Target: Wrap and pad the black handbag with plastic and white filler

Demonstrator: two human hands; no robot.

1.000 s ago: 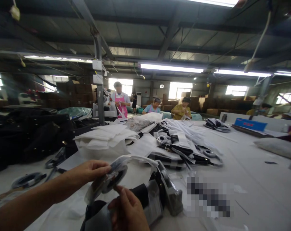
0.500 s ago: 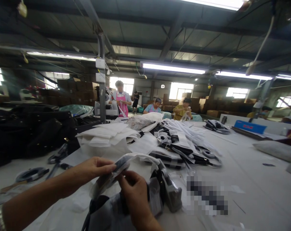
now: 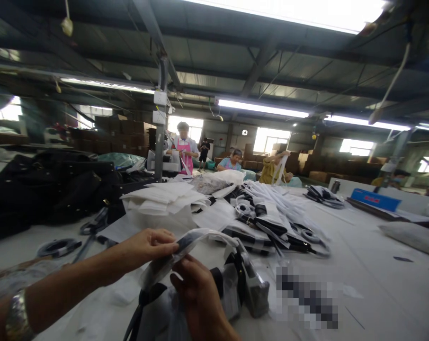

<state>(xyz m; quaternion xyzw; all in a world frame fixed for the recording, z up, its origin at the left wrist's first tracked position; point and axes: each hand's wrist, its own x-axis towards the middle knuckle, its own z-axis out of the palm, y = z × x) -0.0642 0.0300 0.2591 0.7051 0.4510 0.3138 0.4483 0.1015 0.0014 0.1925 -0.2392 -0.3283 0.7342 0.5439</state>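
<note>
No text is readable. The blue box (image 3: 375, 200) on the right side of the surface (image 3: 363, 251) carries a short line of red lettering on its front, too small and blurred to make out. On the far wall, a small white sign or dial (image 3: 245, 133) has dark marks, also illegible; cannot tell which it is. A pixelated patch (image 3: 307, 297) over the near surface hides whatever is under it.
</note>
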